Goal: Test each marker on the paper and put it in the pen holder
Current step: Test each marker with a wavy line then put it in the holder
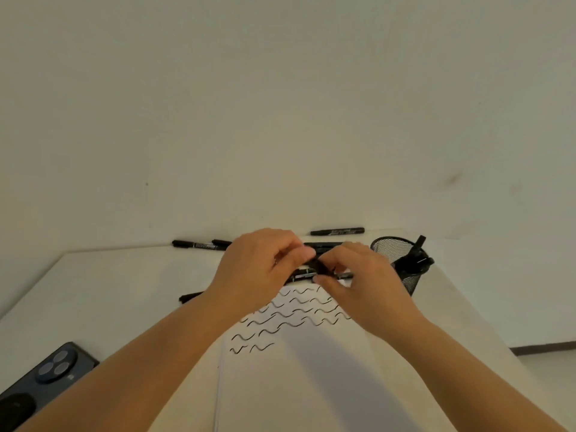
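Head view, both hands (311, 269) pinching one black marker (318, 265) between them, above scribbled paper (296, 353).

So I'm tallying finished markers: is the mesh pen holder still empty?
No, the mesh pen holder on the right already has black markers standing in it, poking above its rim.

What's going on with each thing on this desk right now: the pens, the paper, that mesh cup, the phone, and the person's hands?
Left hand: grips one end of the held marker.
Right hand: pinches the other end.
Held marker: above the paper, between both hands.
Paper: flat, covered in black wavy test lines.
Pen holder: upright, markers inside.
Loose markers: lying capped along the far table edge.
Phone: face down.
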### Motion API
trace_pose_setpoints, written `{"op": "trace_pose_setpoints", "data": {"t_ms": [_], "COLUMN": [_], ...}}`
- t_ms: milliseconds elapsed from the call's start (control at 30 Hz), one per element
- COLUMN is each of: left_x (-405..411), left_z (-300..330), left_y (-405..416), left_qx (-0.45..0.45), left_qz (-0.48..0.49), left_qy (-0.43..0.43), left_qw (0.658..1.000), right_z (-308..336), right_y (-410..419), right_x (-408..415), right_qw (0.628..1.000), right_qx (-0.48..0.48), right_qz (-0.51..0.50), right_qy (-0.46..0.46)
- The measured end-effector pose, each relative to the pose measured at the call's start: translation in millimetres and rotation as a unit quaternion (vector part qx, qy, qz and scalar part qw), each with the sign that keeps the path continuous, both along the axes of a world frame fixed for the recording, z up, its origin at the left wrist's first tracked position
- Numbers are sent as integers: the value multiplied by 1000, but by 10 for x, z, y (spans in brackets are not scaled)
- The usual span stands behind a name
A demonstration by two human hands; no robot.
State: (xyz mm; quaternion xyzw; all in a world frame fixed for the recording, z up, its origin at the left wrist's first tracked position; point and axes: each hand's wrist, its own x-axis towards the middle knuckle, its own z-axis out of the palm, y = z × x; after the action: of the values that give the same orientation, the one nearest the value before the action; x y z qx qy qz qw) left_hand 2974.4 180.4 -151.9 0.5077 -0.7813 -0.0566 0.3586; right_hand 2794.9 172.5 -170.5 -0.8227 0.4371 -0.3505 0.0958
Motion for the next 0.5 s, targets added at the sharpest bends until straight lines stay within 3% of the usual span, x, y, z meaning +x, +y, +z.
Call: {"op": "trace_pose_setpoints", "data": {"t_ms": [100,200,367,500], "left_x": [-152,-212,-164,-147], "left_z": [73,-23,-414,-709], "left_y": [-336,-839,-1506,-1754], "left_qx": [17,73,186,237], "left_qz": [-4,47,83,96], "left_qy": [56,-15,-146,-200], "left_qw": [998,996,968,946], "right_z": [134,223,143,-27], "right_y": [-198,-376,-542,-603], "right_x": [-299,-581,-845,-930], "right_qw": [990,968,955,955], "right_qx": [13,33,56,82], "right_qz": [-85,-140,-180,-190], "right_qy": [-115,-208,-227,-214]}}
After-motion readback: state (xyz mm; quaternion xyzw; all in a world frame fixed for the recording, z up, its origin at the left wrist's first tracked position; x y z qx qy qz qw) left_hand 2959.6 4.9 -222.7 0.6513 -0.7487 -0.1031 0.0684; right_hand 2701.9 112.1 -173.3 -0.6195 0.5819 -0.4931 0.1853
